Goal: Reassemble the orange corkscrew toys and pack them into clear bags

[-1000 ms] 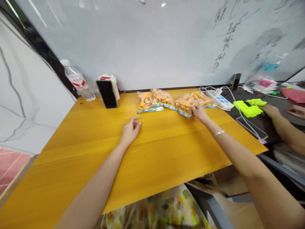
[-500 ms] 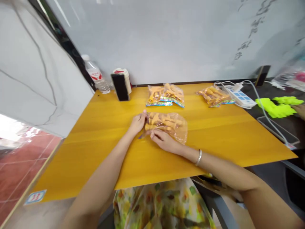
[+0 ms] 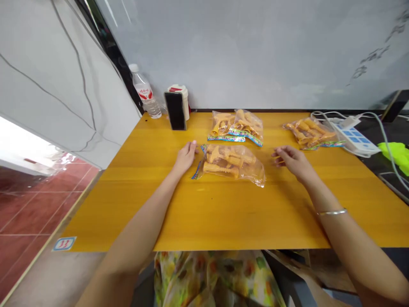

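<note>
A clear plastic bag (image 3: 252, 170) of orange-yellow toy pieces lies flat on the table in front of me, its colourful header strip on the left. Beside that strip my left hand (image 3: 185, 158) rests on the table, fingers loosely extended and slightly apart from the bag. My right hand (image 3: 293, 161), with a silver bangle on the wrist, hovers right of the bag. Its fingers are half bent and apart, with nothing in them. Closest to it on the far side is another bag of orange pieces (image 3: 309, 133).
Two overlapping bags of orange pieces (image 3: 234, 127) lie at the back of the yellow table (image 3: 204, 217). A phone (image 3: 175, 111) leans on a white cup (image 3: 183, 94), near a water bottle (image 3: 146, 94). At right are a power strip (image 3: 359, 138) and a neon-yellow item (image 3: 398, 157).
My right hand has let go of the middle bag and moved right, toward the far-right bag. My left hand has come off the bag's left end. The camera view has shifted.
</note>
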{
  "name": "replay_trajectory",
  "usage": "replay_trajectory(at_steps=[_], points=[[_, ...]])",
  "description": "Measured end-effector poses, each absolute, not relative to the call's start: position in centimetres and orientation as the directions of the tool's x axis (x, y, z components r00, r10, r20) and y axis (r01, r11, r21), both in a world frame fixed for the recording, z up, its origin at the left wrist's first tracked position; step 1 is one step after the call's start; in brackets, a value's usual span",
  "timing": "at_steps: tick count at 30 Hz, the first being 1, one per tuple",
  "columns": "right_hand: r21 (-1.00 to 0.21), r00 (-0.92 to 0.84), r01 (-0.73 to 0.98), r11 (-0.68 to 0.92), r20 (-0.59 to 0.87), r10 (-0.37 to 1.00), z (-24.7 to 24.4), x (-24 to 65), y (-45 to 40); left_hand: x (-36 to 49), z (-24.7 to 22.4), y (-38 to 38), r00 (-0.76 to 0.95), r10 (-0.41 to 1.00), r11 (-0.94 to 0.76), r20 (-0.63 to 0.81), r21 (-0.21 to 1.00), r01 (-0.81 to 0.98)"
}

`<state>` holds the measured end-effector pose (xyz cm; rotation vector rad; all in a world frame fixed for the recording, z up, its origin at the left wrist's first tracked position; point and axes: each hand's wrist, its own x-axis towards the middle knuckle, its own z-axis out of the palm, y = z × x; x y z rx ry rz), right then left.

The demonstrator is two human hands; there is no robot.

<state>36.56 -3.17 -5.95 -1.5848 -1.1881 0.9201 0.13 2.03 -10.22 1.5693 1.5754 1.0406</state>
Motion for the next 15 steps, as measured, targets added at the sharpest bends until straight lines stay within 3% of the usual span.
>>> replay_trajectory(at_steps=[2, 5, 9, 15], points=[[-0.923, 0.180, 0.317, -0.216, -0.166, 0.970, -7.4, 37.3, -2.7, 0.3, -10.1, 1.8, -0.013, 0.992, -0.099, 0.123, 0.853, 0.513], [-0.911, -0.003, 0.355, -0.208, -0.224, 0.975, -8.6, 36.2, -2.4, 0.7, -10.2, 1.4, 0.046, 0.985, -0.165, 0.169, 0.810, 0.563], [-0.951, -0.144, 0.300, -0.070, -0.118, 0.983, -9.0, 32.8, -1.5, 1.1, -10.4, 1.0, 0.095, 0.984, -0.180, 0.154, 0.780, 0.600], [-0.996, -0.096, 0.092, 0.000, -0.008, 0.995, -10.2, 29.8, -0.8, 1.0, -10.7, 1.0, 0.110, 0.974, -0.224, 0.197, 0.789, 0.572]])
